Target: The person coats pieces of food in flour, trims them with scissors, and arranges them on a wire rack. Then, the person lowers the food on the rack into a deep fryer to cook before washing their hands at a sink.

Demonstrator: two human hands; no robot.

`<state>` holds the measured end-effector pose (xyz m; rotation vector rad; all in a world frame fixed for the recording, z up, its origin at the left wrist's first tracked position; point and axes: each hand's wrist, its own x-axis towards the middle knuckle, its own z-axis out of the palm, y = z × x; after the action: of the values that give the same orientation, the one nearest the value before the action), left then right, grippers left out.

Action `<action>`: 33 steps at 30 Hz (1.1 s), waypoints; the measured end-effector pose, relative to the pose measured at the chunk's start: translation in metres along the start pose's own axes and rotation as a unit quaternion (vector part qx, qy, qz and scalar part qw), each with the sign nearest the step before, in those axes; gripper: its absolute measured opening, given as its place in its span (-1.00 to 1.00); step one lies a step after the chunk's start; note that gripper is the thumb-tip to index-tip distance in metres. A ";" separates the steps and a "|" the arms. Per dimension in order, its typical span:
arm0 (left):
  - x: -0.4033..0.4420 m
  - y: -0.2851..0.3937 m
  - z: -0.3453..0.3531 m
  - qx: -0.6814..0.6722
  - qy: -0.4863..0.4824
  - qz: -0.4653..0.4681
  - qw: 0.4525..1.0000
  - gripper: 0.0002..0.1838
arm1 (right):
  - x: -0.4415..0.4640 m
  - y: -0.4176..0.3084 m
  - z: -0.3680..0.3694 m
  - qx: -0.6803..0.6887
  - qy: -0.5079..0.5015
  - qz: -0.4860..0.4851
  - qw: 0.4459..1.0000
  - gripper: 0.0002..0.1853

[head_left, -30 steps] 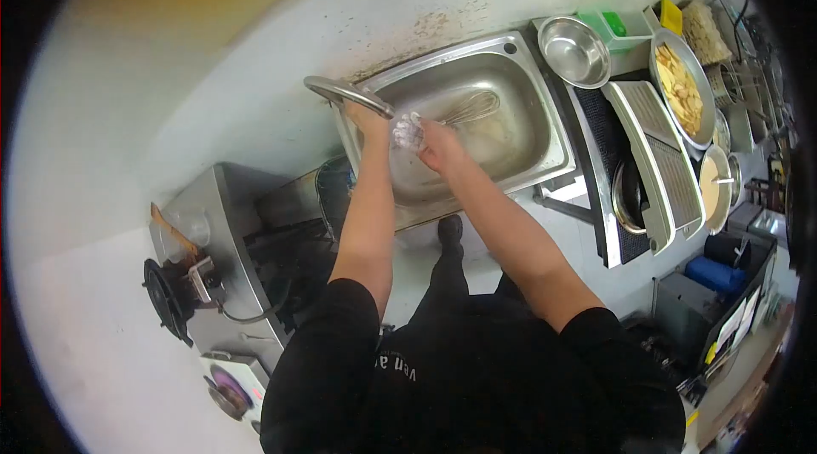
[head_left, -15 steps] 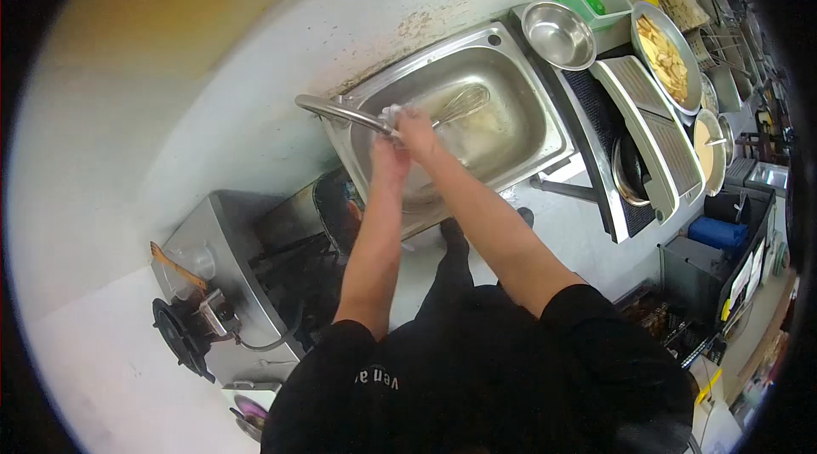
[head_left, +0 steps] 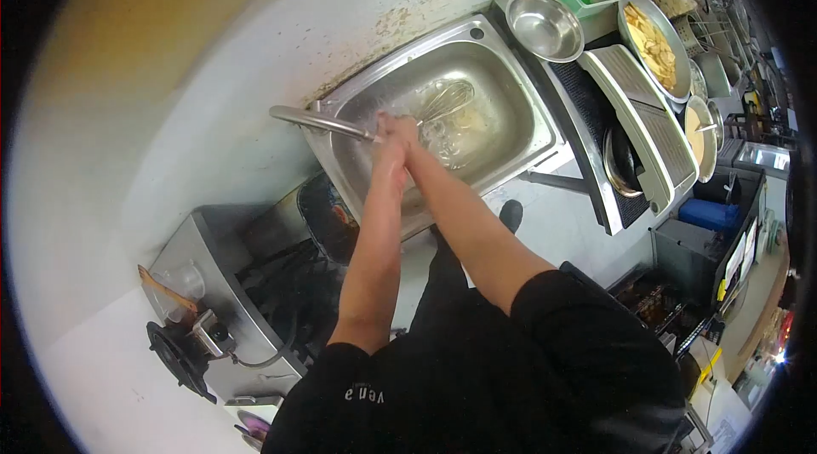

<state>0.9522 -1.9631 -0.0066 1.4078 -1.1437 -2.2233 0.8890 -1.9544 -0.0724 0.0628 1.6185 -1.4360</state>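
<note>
My left hand point(head_left: 390, 150) and my right hand point(head_left: 403, 129) are pressed together beneath the curved metal faucet point(head_left: 319, 119). Water splashes around them over the stainless steel sink point(head_left: 519, 126). My right hand is closed over the left, and the left fingers are largely hidden behind it. A wire whisk point(head_left: 449, 101) lies in the basin just right of my hands, its handle end hidden by water and the right hand. Cloudy water with bubbles covers the basin floor below the whisk.
Right of the sink stand a steel bowl point(head_left: 545, 26), a slotted white-and-grey rack point(head_left: 642, 118) and a large bowl of cut pale food point(head_left: 654, 45). A gas burner point(head_left: 180, 350) and a wooden utensil point(head_left: 167, 287) are at the lower left. The stained wall point(head_left: 255, 71) rises behind the faucet.
My hands have drawn closer together under the faucet, and more splashing shows. The white patch by the fingers is gone. The whisk stays in place in the sink while the view shifts slightly.
</note>
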 end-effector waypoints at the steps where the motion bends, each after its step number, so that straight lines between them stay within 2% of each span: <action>1: 0.002 0.000 0.002 0.006 -0.001 -0.002 1.000 -0.65 | -0.002 -0.009 -0.002 -0.072 0.001 0.023 0.997 -0.59; 2: 0.003 0.003 0.006 -0.022 0.012 -0.009 1.000 -0.69 | 0.020 0.008 0.005 -0.067 0.003 0.025 0.997 -0.59; 4: 0.015 0.000 0.006 -0.053 0.024 -0.023 0.998 -0.74 | -0.010 -0.005 0.017 0.100 -0.053 0.026 0.993 -0.63; 6: 0.054 0.005 -0.011 0.023 0.017 -0.052 0.998 -0.73 | -0.042 -0.017 0.020 0.210 -0.082 0.027 0.974 -0.65; 8: 0.095 -0.006 -0.022 0.059 0.011 -0.068 0.996 -0.71 | -0.059 -0.015 0.016 0.242 -0.066 0.000 0.968 -0.63; 9: 0.116 -0.020 -0.029 0.178 0.006 -0.030 0.984 -0.68 | -0.063 -0.009 0.015 0.248 -0.047 -0.019 0.967 -0.61; 11: 0.119 -0.025 -0.016 0.291 0.001 0.010 0.957 -0.64 | -0.079 -0.006 0.011 0.260 -0.012 -0.057 0.964 -0.53; 12: 0.106 -0.020 0.007 0.335 0.136 0.002 0.932 -0.63 | -0.096 -0.015 0.009 0.219 -0.004 -0.064 0.974 -0.50; 14: 0.110 -0.025 0.010 0.373 0.270 -0.005 0.888 -0.61 | -0.108 -0.026 0.007 0.180 0.004 -0.072 0.981 -0.47; 15: 0.128 -0.049 -0.007 0.146 0.196 0.025 0.969 -0.62 | -0.109 -0.028 0.004 0.138 -0.032 -0.052 0.989 -0.46; 17: 0.133 -0.058 -0.017 -0.086 0.111 0.058 0.988 -0.61 | -0.101 -0.032 0.003 0.100 -0.071 -0.034 0.992 -0.46; 19: 0.103 -0.044 -0.030 -0.121 0.043 0.013 0.992 -0.61 | -0.066 -0.028 0.010 0.243 -0.032 0.086 0.966 -0.58; 20: 0.082 -0.034 -0.035 -0.137 0.008 -0.012 0.990 -0.60 | -0.041 -0.008 0.014 0.251 -0.033 0.084 0.964 -0.58; 21: 0.060 -0.025 -0.036 -0.154 -0.028 -0.038 0.987 -0.60 | -0.011 0.022 0.019 0.156 -0.025 0.004 0.987 -0.70; 23: 0.021 -0.005 -0.037 -0.167 -0.058 -0.066 0.982 -0.60 | -0.007 0.031 0.022 0.062 -0.019 -0.071 0.995 -0.77; 24: 0.002 0.009 -0.034 -0.023 -0.067 -0.034 0.997 -0.64 | -0.023 0.009 0.021 -0.074 0.070 -0.079 0.992 -0.76; 25: 0.002 0.012 -0.035 0.051 -0.075 -0.017 0.996 -0.66 | -0.030 -0.005 0.019 -0.210 0.160 -0.087 0.960 -0.71; 26: 0.001 0.014 -0.035 0.123 -0.081 0.001 0.989 -0.68 | -0.025 -0.003 0.018 -0.207 0.164 -0.088 0.961 -0.71; 27: 0.014 0.004 -0.049 0.282 -0.032 0.164 0.945 -0.72 | -0.009 0.011 0.016 -0.223 0.089 -0.109 0.965 -0.66; 28: 0.025 0.003 -0.057 0.421 0.016 0.321 0.849 -0.75 | 0.000 0.016 0.012 -0.241 0.017 -0.130 0.962 -0.61; 29: 0.032 0.014 -0.058 0.415 0.007 0.324 0.850 -0.75 | -0.009 0.005 0.012 -0.243 0.027 -0.132 0.961 -0.61; 31: 0.049 0.039 -0.057 0.504 0.005 0.408 0.761 -0.79 | -0.046 -0.028 0.018 -0.155 0.006 -0.027 0.987 -0.59; 32: 0.045 0.059 -0.044 0.590 0.003 0.367 0.719 -0.78 | -0.056 -0.039 0.016 -0.158 0.017 -0.028 0.987 -0.59; 33: 0.040 0.078 -0.034 0.671 0.001 0.323 0.667 -0.77 | -0.064 -0.047 0.016 -0.095 -0.012 0.016 0.995 -0.57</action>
<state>0.9478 -2.0541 0.0179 0.9014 -2.9159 -0.6319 0.9064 -1.9485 0.0067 -0.0384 1.7187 -1.2478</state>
